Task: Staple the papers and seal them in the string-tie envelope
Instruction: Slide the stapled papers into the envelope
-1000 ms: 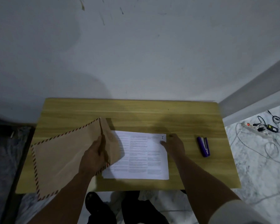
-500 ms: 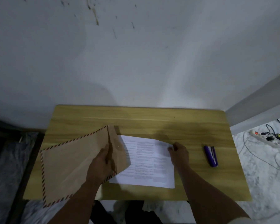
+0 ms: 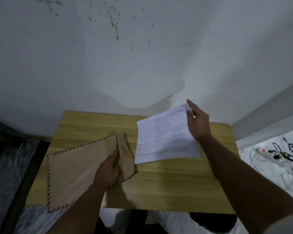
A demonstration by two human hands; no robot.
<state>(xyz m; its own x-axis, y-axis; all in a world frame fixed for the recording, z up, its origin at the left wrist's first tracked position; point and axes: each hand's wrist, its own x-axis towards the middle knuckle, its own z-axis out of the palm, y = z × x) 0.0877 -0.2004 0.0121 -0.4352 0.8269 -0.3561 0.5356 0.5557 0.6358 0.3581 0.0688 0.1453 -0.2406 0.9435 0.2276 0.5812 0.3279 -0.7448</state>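
A brown envelope (image 3: 78,173) with a red-and-dark striped border lies on the left half of the wooden table (image 3: 167,188), its flap turned open to the right. My left hand (image 3: 109,169) grips the envelope at its mouth. My right hand (image 3: 197,122) holds the white printed papers (image 3: 164,139) by their far right corner, lifted off the table and tilted; a staple shows near that corner. The papers hang to the right of the envelope, apart from it. The stapler is hidden behind my right arm.
A grey stained wall (image 3: 142,56) rises right behind the table. On the marble floor at the right lie a power strip (image 3: 269,154) and tangled cables. Dark floor covering lies to the left of the table. My legs show under the front edge.
My right hand has lifted the papers off the table, up and to the right, out from under the envelope flap. The left hand keeps its hold on the envelope.
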